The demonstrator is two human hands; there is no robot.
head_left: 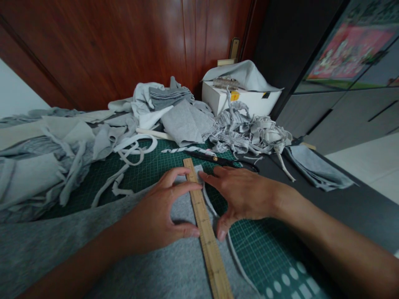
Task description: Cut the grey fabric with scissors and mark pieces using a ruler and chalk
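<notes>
1. Wooden ruler (pixel 204 224) lies on the gray felt (pixel 162 270), far end at 11 o'clock, near end past the frame at 6. Clock centered on ruler middle from here on.
2. Left hand (pixel 152 220) at 9 o'clock: open in a C, fingertips and thumb at the ruler, not wrapped around it.
3. Right hand (pixel 243 191) at 2: open, fingers spread by the felt's edge, thumb low. Not gripping; can't tell how firmly it touches.
4. Under the felt: green cutting mat (pixel 262 245), showing toward 4, on the dark tabletop (pixel 305 199).
5. Black scissors (pixel 215 159) between 12 and 1, just beyond the ruler tip. Tangled fabric strips (pixel 268 131) at 1-2, folded cloth (pixel 318 166) at 2.
6. Doing it well, my read: press straight down at spread points so the ruler can't pivot. Smooth the felt outward without stretching it; soft stuff drags. Line the ruler up with the felt edge, sight the marks from directly above, fingertips off the scale.
</notes>
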